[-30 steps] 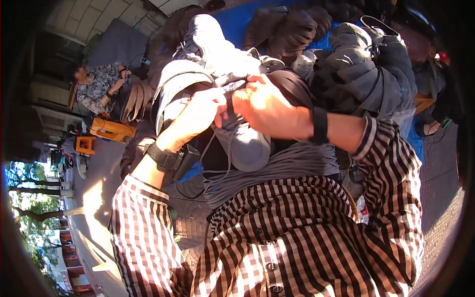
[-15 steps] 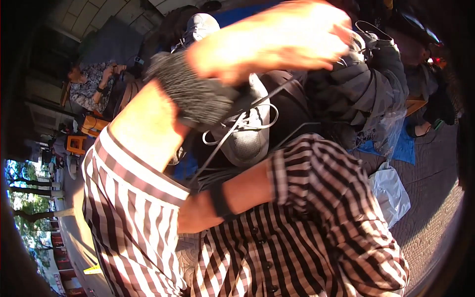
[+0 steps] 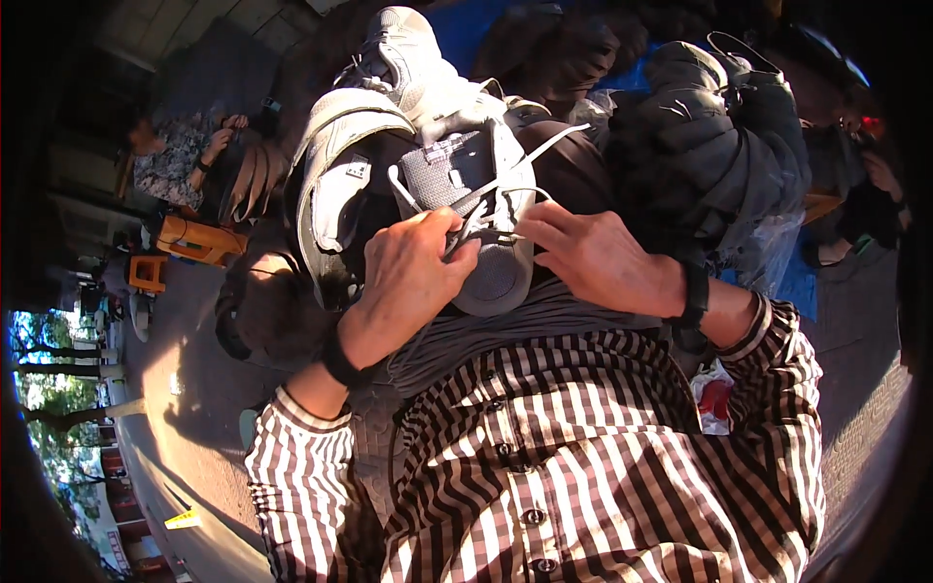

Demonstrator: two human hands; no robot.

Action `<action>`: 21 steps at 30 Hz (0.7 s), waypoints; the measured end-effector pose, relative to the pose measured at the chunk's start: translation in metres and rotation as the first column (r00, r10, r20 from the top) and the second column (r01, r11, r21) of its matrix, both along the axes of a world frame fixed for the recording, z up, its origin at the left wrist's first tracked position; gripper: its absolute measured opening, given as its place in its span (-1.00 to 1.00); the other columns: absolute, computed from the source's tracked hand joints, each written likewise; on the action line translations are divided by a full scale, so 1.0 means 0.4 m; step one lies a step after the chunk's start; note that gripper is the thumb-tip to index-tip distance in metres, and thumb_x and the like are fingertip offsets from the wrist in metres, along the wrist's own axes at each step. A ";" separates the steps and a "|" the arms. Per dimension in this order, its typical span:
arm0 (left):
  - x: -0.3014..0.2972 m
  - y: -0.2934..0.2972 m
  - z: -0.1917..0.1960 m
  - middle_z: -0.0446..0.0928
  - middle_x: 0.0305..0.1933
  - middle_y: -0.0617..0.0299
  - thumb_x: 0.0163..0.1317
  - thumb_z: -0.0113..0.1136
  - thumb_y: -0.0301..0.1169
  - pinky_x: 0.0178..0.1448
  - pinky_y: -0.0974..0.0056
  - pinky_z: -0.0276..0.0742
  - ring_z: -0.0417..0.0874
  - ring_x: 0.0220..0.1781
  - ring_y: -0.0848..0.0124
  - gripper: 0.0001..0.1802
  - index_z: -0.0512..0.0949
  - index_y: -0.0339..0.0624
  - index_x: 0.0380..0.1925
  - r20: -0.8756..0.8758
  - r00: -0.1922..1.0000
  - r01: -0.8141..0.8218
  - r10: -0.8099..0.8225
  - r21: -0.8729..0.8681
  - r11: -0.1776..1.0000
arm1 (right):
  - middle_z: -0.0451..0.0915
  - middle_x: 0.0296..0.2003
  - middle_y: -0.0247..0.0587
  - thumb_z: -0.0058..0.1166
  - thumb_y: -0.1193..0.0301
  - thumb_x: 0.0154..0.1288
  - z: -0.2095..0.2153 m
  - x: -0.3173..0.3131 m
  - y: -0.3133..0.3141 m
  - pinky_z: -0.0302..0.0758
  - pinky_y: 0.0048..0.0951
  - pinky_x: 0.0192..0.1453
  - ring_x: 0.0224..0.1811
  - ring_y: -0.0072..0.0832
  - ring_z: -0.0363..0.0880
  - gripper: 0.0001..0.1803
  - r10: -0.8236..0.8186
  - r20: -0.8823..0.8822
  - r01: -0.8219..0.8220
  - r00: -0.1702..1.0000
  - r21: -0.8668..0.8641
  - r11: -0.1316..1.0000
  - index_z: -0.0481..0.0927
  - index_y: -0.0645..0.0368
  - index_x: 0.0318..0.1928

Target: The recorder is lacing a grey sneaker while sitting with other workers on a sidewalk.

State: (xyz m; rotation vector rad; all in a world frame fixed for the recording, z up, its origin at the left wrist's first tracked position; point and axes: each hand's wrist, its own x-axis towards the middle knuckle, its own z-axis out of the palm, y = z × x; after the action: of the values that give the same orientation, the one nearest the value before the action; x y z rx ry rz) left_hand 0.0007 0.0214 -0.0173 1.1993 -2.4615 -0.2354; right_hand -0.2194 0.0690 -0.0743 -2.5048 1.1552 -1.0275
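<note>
Grey mesh and pale leather: a sneaker [image 3: 466, 185] lying on the lap, toe toward the body, tongue and white laces [image 3: 486, 199] facing up. Going from the left: a seated person in a patterned top [image 3: 180, 160] well apart at the edge, an orange crate [image 3: 199, 238] just below, sunlit pavement [image 3: 175, 389] running down past it. Then the left hand [image 3: 408, 277], wearing a dark wristband, fingers [image 3: 452, 255] curling closed and pinching a lace strand where it crosses the tongue. Beside it the right hand [image 3: 598, 257], a black watch on the wrist, fingers [image 3: 544, 219] bent loosely over the other side of the shoe, tips touching the lace ends; whether actually gripping a strand, impossible to tell. Under both, a coil of grey cord [image 3: 505, 330] resting against the striped shirt [image 3: 583, 457].

Judging the risks: the lace possibly slipping out of the left pinch, since only the fingertips are holding it; the shoe possibly rolling off the lap, being balanced on the cord with nothing bracing it. A second pale shoe [image 3: 340, 185] pressing in on the left, crowding that hand. Further right, a dark padded jacket [image 3: 709, 146] piled close, with clear plastic [image 3: 768, 243] beneath it, leaving little room beside the right wrist.
</note>
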 end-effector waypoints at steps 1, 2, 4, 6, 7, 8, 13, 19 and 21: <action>-0.007 -0.011 -0.002 0.41 -0.67 0.17 -0.01 0.36 -0.41 -0.48 0.24 0.39 0.48 -0.65 0.30 -0.79 0.58 -0.27 -0.39 -0.001 1.000 0.003 -0.003 0.004 1.000 | 0.47 -0.25 -0.10 0.16 0.59 -0.02 -0.010 0.001 -0.010 0.50 -0.19 -0.36 -0.34 -0.15 0.58 -0.61 -0.003 -0.001 0.003 1.000 0.004 1.000 0.43 0.27 -0.11; -0.015 -0.025 -0.003 0.42 -0.68 0.17 0.01 0.33 -0.42 -0.47 0.24 0.40 0.49 -0.64 0.30 -0.82 0.57 -0.27 -0.42 0.028 0.999 0.030 -0.029 -0.002 1.000 | 0.51 -0.28 -0.09 0.17 0.55 0.03 -0.023 0.005 -0.022 0.50 -0.17 -0.33 -0.33 -0.13 0.58 -0.66 -0.013 0.027 0.012 1.000 0.048 0.999 0.46 0.24 -0.12; -0.029 -0.046 -0.009 0.46 -0.66 0.13 0.04 0.25 -0.47 -0.46 0.28 0.41 0.52 -0.63 0.35 -0.90 0.56 -0.29 -0.50 0.052 0.997 0.061 -0.058 -0.058 0.996 | 0.55 -0.30 -0.08 0.17 0.51 0.08 -0.036 0.008 -0.044 0.50 -0.15 -0.30 -0.33 -0.10 0.58 -0.71 -0.021 0.058 0.015 0.998 0.099 0.995 0.49 0.22 -0.14; -0.027 -0.049 -0.001 0.50 -0.63 0.10 0.03 0.25 -0.46 -0.41 0.24 0.47 0.59 -0.56 0.26 -0.90 0.57 -0.26 -0.53 -0.001 0.999 0.052 -0.052 0.066 0.996 | 0.60 -0.41 -0.03 0.16 0.46 0.13 -0.044 0.010 -0.064 0.50 -0.16 -0.26 -0.33 -0.09 0.60 -0.82 -0.010 0.139 -0.019 0.990 0.205 0.979 0.57 0.21 -0.23; -0.030 -0.054 0.007 0.55 -0.59 0.08 0.01 0.26 -0.44 -0.37 0.20 0.52 0.65 -0.48 0.17 -0.90 0.58 -0.24 -0.56 -0.058 0.997 0.056 -0.046 0.186 0.981 | 0.60 -0.41 -0.03 0.16 0.46 0.13 -0.044 0.007 -0.070 0.50 -0.16 -0.26 -0.33 -0.09 0.60 -0.82 -0.013 0.141 -0.018 0.990 0.213 0.977 0.57 0.21 -0.23; -0.031 -0.061 0.015 0.55 -0.58 0.07 0.01 0.23 -0.46 -0.36 0.23 0.52 0.64 -0.49 0.17 -0.91 0.59 -0.24 -0.55 -0.066 0.996 0.075 -0.064 0.194 0.978 | 0.57 -0.45 -0.02 0.16 0.48 0.15 -0.041 0.002 -0.074 0.49 -0.26 -0.29 -0.40 -0.17 0.59 -0.85 -0.019 0.203 -0.040 0.979 0.281 0.959 0.58 0.24 -0.25; -0.019 -0.113 0.058 0.55 -0.60 0.04 0.07 0.17 -0.42 -0.36 0.25 0.51 0.63 -0.55 0.23 -0.81 0.53 -0.33 -0.60 0.011 0.997 0.067 -0.071 0.239 0.969 | 0.59 -0.46 0.00 0.10 0.43 0.17 -0.004 -0.026 -0.091 0.50 -0.29 -0.26 -0.39 -0.10 0.59 -0.86 -0.085 0.276 -0.021 0.957 0.360 0.933 0.61 0.24 -0.30; 0.007 -0.127 0.079 0.40 -0.66 0.33 0.12 0.13 -0.44 -0.45 0.41 0.32 0.40 -0.61 0.59 -0.87 0.50 -0.24 -0.55 -0.007 0.958 0.270 -0.287 0.355 0.895 | 0.56 -0.53 -0.16 0.14 0.45 0.20 -0.042 -0.048 -0.105 0.47 -0.43 -0.33 -0.51 -0.42 0.54 -0.89 -0.179 0.425 0.008 0.888 0.375 0.927 0.61 0.23 -0.31; 0.011 -0.114 0.093 0.38 -0.67 0.35 0.13 0.12 -0.46 -0.47 0.43 0.29 0.38 -0.61 0.62 -0.88 0.50 -0.24 -0.55 0.045 0.952 0.275 -0.304 0.315 0.908 | 0.56 -0.51 -0.21 0.16 0.49 0.18 -0.036 -0.030 -0.098 0.45 -0.48 -0.35 -0.51 -0.44 0.54 -0.92 -0.189 0.514 0.085 0.837 0.221 0.972 0.60 0.24 -0.31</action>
State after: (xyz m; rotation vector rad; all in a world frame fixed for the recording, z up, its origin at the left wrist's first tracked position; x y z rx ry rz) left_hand 0.0050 -0.0241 0.0197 0.9665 -2.7559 -0.6811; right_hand -0.2316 0.0298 -0.0886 -1.8280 1.1902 -1.4520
